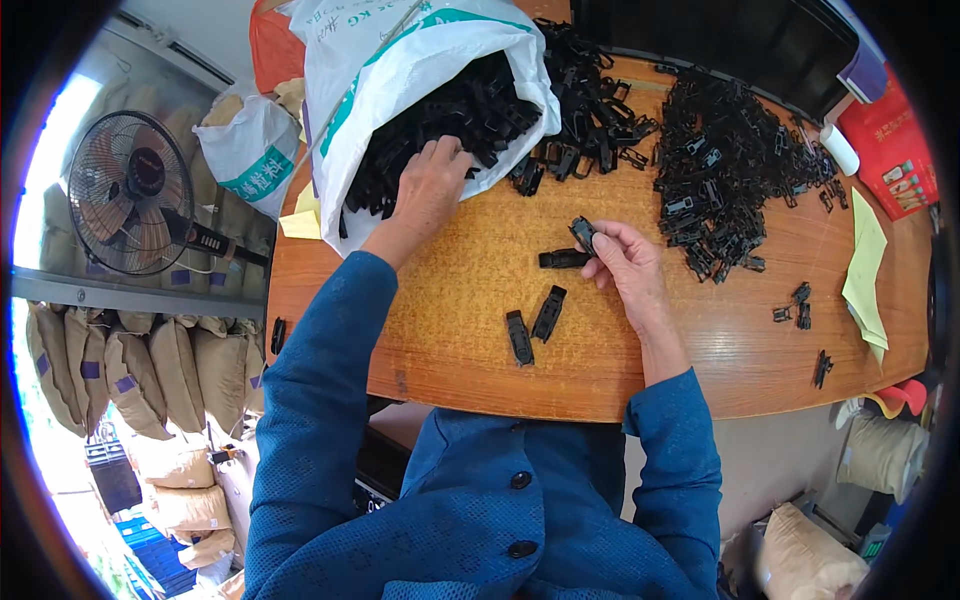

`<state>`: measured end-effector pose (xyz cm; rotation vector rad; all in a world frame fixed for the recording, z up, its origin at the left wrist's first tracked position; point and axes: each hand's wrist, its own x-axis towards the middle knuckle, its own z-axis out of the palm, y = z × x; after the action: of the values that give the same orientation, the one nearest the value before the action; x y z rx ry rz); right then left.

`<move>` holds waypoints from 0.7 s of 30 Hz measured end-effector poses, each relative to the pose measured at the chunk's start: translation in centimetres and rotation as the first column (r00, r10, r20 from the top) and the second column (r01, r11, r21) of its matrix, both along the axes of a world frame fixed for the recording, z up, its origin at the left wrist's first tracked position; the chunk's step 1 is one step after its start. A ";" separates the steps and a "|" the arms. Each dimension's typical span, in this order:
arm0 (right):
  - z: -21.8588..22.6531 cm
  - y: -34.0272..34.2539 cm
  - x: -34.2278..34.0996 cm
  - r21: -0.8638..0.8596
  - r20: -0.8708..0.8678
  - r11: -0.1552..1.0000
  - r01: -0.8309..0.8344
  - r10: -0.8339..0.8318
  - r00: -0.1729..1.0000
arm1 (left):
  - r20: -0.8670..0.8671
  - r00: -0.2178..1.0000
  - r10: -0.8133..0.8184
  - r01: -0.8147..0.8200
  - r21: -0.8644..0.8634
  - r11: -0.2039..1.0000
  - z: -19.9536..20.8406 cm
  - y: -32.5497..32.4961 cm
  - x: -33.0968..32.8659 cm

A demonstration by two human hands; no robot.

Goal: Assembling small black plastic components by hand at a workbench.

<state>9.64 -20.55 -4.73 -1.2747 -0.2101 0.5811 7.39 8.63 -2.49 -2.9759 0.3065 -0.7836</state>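
Note:
My left hand (432,188) reaches into the mouth of a white woven sack (345,185), on top of a heap of black plastic parts (440,110). Its fingers are bent and together; what they hold, if anything, is hidden among the parts. Between thumb and fingers, my right hand (630,265) pinches a small black plastic clip-like part (582,234) above the table. Beside its fingertips a similar black part (562,259) lies on the tabletop. Two more, one black part (548,313) and another black part (519,338), lie nearer to me.
A spread-out pile of black parts (710,180) covers the table's (460,390) right side; another pile (590,100) adjoins the sack. A dark screen (720,40) stands behind. Yellow paper (865,275) lies at the right edge. A fan (130,190) stands at left.

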 end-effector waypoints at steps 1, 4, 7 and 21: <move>-0.2 0.1 0.0 -0.001 0.010 1.000 -0.012 0.012 1.000 | -0.003 1.000 -0.002 0.002 -0.003 1.000 0.3 -0.1 -0.6; 0.1 0.1 -0.1 -0.018 0.030 0.999 -0.044 0.045 0.999 | -0.116 0.992 0.040 -0.044 -0.029 0.999 1.2 -1.5 -2.4; 0.6 0.2 -0.6 -0.021 0.092 0.996 -0.085 0.086 0.992 | -0.331 0.943 -0.043 -0.204 -0.675 0.709 2.4 -4.1 -3.6; 1.4 0.5 -2.2 -0.036 0.307 0.980 -0.198 0.199 0.931 | -0.428 0.724 -0.541 -0.561 -0.821 -0.101 2.6 -9.6 -4.4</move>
<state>7.46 -20.07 -3.36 -1.3546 -0.6051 0.5508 2.97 -0.93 0.09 -4.5900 -0.9334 1.0088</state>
